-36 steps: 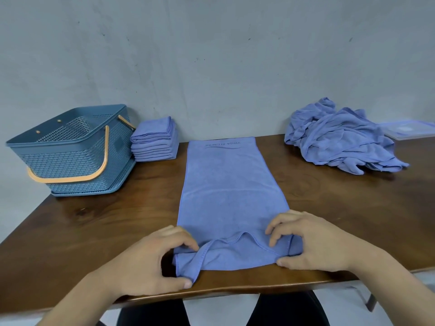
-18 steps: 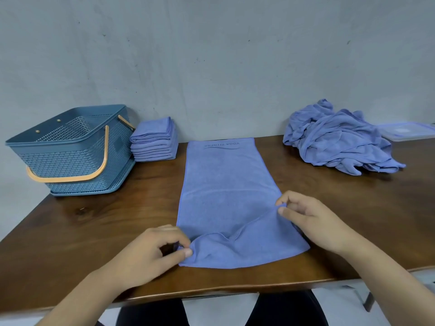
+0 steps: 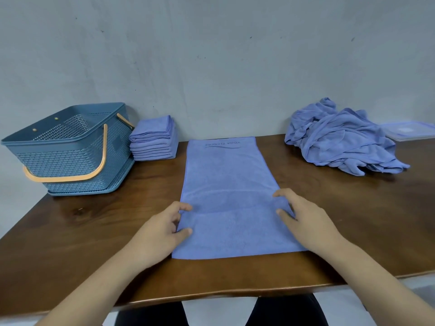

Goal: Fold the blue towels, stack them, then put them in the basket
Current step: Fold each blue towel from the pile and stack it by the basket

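A long blue towel (image 3: 226,175) lies lengthwise down the middle of the wooden table (image 3: 82,231), its printed end at the far side. Its near part lies flat, with a crosswise edge line between my hands. My left hand (image 3: 162,231) pinches the towel's left edge between thumb and curled fingers. My right hand (image 3: 303,220) pinches the right edge the same way. A stack of several folded blue towels (image 3: 153,140) stands at the back left, beside a blue basket (image 3: 70,147) with orange handles. A heap of unfolded blue towels (image 3: 341,137) lies at the back right.
A grey wall runs close behind the table. A flat translucent lid or tray (image 3: 412,130) lies at the far right behind the heap. The table's front edge runs just below my forearms, with dark-clothed legs under it.
The crumpled near end of the towel has been lifted, carried away from me and laid flat. Both hands moved from the near corners to the towel's side edges, farther up.
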